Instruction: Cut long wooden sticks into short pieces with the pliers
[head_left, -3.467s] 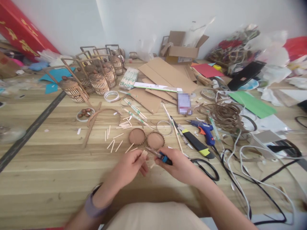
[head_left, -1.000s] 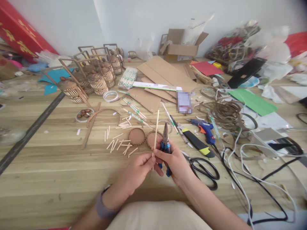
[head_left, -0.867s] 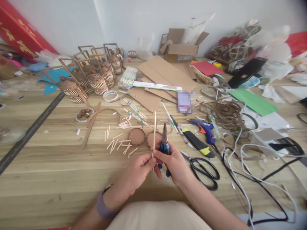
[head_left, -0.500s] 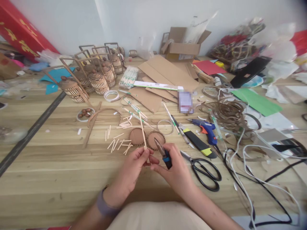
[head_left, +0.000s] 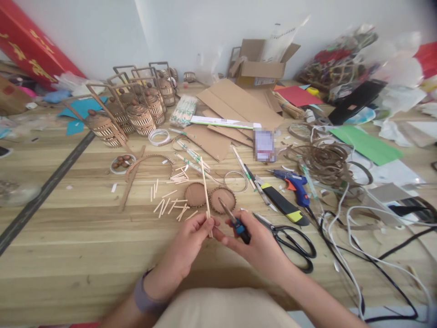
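Observation:
My left hand point(head_left: 189, 243) pinches a long thin wooden stick point(head_left: 205, 187) near its lower end; the stick points up and away, leaning slightly left. My right hand point(head_left: 256, 243) grips small blue-handled pliers point(head_left: 235, 221), their jaws pointing up-left, close beside the stick. Its index finger reaches toward the stick's lower end by my left fingertips. Just beyond my hands lie two round corrugated cardboard discs point(head_left: 222, 200) and a scatter of several short cut stick pieces point(head_left: 169, 204) on the wooden tabletop.
Black scissors point(head_left: 290, 237), a yellow-black utility knife point(head_left: 282, 205) and a blue glue gun point(head_left: 294, 186) lie to the right, with tangled cables point(head_left: 358, 228). Small cardboard lanterns point(head_left: 136, 114) stand at back left; cardboard sheets point(head_left: 235, 109) and an open box point(head_left: 261, 68) at back centre.
Earlier my left hand held only a short piece; now it holds a long stick. The stick has tilted from upright to leaning left, and the pliers swung down from upright to point up-left.

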The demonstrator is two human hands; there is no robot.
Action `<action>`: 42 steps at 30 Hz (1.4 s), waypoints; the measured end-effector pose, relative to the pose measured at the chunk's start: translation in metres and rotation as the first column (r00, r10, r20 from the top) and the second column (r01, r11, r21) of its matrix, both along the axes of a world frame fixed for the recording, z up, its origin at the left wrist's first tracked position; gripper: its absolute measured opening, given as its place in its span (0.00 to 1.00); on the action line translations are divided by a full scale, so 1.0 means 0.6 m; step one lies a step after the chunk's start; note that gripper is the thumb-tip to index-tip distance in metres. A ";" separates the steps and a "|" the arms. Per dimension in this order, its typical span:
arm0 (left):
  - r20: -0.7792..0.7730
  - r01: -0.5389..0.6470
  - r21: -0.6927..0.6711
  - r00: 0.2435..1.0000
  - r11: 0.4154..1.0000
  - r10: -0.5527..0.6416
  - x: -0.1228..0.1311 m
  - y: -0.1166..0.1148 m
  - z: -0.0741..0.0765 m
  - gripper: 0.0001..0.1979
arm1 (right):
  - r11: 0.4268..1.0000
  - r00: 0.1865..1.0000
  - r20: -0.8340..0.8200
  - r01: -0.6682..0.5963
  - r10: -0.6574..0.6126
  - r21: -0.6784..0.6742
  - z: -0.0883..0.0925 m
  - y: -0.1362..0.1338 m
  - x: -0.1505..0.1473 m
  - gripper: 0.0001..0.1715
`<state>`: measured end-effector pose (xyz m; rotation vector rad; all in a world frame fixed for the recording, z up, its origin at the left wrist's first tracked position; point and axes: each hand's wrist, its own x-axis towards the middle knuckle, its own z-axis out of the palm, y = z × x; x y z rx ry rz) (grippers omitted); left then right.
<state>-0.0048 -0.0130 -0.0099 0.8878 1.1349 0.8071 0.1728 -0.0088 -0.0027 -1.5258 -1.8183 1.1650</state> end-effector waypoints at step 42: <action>0.018 0.323 -0.103 0.946 0.941 -0.323 0.003 -0.012 0.026 0.19 | 0.788 0.887 -0.005 -0.414 0.463 -0.456 0.060 0.032 0.026 0.02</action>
